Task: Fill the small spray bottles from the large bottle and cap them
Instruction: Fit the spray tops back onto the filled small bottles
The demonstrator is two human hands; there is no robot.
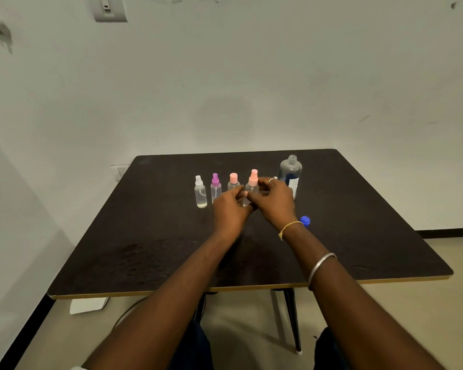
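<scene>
Dark square table (358, 236) set against a pale wall, bearing all items. Large bottle (291, 170): clear, rounded shoulders, neck open and uncapped, standing upright at the far right of the row; its blue-and-white label carries print too small to read. Four small spray bottles stand in a line to its left, all clear-bodied: white-topped bottle (200, 192), purple-topped bottle (215, 186), pink-capped bottle (233, 181), and pink-topped bottle (253, 181) nearest the large bottle. Left hand (229, 209) and right hand (274, 201) meet in front of the two pink bottles, fingers closed on a small clear object (245, 200); its identity cannot be told. Blue cap (305, 220) lies on the table just beside the right wrist.
</scene>
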